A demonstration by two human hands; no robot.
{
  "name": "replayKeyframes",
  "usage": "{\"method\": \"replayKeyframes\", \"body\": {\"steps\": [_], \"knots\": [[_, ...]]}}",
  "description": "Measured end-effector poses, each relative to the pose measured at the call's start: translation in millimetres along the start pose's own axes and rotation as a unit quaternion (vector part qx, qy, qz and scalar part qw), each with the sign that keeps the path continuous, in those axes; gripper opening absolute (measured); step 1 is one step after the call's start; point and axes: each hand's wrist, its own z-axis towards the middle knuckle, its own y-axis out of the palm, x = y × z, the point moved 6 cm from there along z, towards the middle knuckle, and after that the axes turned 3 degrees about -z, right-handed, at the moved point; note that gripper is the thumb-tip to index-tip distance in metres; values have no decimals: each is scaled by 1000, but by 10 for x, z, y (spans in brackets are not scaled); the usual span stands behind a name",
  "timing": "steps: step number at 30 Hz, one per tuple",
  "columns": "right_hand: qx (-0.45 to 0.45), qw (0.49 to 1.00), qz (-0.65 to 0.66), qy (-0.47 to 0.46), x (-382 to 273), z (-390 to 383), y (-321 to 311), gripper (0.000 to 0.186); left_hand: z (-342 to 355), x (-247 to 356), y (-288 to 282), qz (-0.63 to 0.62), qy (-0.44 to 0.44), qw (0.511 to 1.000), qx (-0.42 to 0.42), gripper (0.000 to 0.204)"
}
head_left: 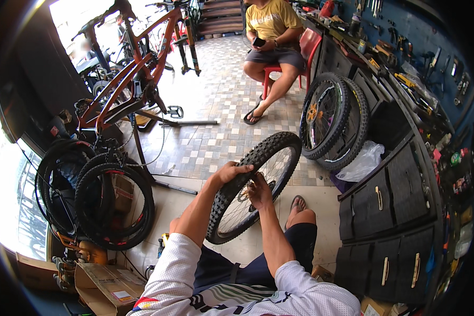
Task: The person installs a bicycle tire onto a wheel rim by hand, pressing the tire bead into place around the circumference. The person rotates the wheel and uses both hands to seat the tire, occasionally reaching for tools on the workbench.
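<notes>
A bicycle wheel with a knobby black tyre [273,147] stands tilted in front of me, above my legs. My left hand [231,173] is closed over the tyre on its near left side, thumb lying across the tread. Just right of it, my right hand [259,192] reaches to the inner side of the rim, among the spokes. Its fingers are bent together there, and whatever they pinch is hidden. Part of the hub and a disc rotor [243,195] show to the left of my right hand.
At left, an orange bike frame [122,87] hangs on a work stand above several wheels [116,242]. Ahead, a person [273,31] sits on a red chair [312,45]. Two wheels [325,113] lean against dark cabinets [389,195] at right, beside a plastic bag [362,160]. An opened cardboard box [102,284] lies lower left.
</notes>
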Motion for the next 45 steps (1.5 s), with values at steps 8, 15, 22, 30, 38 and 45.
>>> {"method": "replayKeyframes", "body": {"steps": [8,15,22,30,38,45], "knots": [[-10,995,-102,-2,18,-5,-15,34,-33,38,13,60,-34,997,-20,76],[31,980,-189,55,25,-17,119,24,-113,-41,-36,36,-38,998,-36,71],[-29,977,-206,-51,-275,82,-15,21,-32,131,134,50,-19,997,-47,72],[21,999,-40,22,-115,-59,18,21,-37,10,49,45,-29,998,-34,77],[-4,994,-111,-11,-57,-125,153,37,-136,25,33,52,-41,997,-30,77],[44,980,-189,43,19,-4,15,13,-132,-42,17,33,-7,999,-16,73]]}}
